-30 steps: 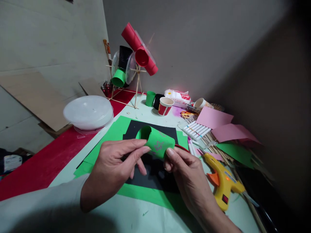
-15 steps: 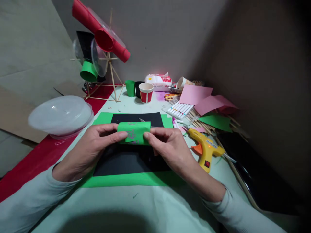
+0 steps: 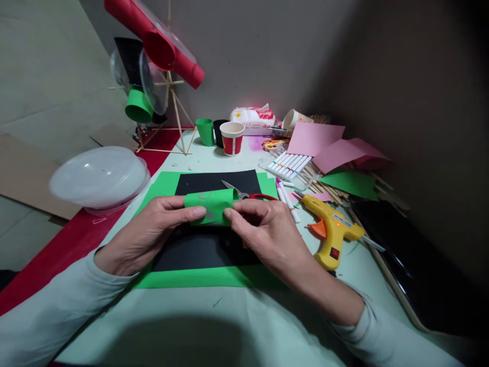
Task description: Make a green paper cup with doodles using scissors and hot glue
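A piece of green paper (image 3: 214, 206), curled into a short tube with scribbled marks on it, is held between both hands. My left hand (image 3: 162, 224) pinches its left end, thumb in front. At the right end my right hand (image 3: 263, 224) grips it between thumb and fingers; some fingertips are hidden behind or inside the roll. Below lies black paper (image 3: 202, 252) on top of larger green sheets (image 3: 191, 279). Just behind the roll, scissors with red handles (image 3: 263, 196) rest on the black paper, blades pointing left.
A yellow glue gun (image 3: 330, 229) lies right of my right hand, beside a dark flat panel (image 3: 405, 255). Markers (image 3: 288, 165), sticks and pink paper (image 3: 317, 138) crowd the back right. Cups (image 3: 232, 138) stand behind. Plastic lids (image 3: 99, 176) and a stick frame (image 3: 175, 112) occupy the left.
The view has shifted slightly, and the green roll is turned a little, its right end more open to view. The red scissor handles now show beside it. Both hands keep their hold.
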Demonstrator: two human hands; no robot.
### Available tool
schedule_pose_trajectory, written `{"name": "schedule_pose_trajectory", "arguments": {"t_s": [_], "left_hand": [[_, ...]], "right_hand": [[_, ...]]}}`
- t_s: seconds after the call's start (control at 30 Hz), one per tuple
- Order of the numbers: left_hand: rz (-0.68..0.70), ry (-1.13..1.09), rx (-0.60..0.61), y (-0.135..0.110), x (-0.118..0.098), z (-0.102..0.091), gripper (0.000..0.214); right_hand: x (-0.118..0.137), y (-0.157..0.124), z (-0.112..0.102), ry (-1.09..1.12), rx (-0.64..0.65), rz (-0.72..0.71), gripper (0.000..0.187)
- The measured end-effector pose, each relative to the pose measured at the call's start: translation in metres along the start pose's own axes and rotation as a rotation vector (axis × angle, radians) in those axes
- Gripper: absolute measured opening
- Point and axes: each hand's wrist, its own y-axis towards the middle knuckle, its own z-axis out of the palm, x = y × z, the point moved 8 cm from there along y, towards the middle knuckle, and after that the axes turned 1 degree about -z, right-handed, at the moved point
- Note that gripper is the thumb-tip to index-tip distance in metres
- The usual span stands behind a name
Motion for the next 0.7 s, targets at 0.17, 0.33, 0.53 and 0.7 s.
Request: {"name": "schedule_pose_trajectory", "arguments": {"t_s": [0.17, 0.33, 0.53, 0.7], "left_hand": [[0.047, 0.057, -0.031, 0.002, -0.004, -0.004, 0.028], [-0.018, -0.072, 0.109, 0.002, -0.003, 0.008, 0.028], [-0.089, -0.262, 0.091, 0.0, 0.009, 0.013, 0.03], [-0.027, -0.277, 0.168, 0.0, 0.015, 0.023, 0.009]], "right_hand": [[-0.002, 0.0, -0.001, -0.014, -0.026, 0.019, 0.036], [0.0, -0.001, 0.0, -0.021, -0.025, 0.002, 0.032], [0.001, -0.001, 0.005, -0.045, 0.024, -0.018, 0.035], [0.002, -0.001, 0.008, -0.086, 0.048, -0.062, 0.039]]}}
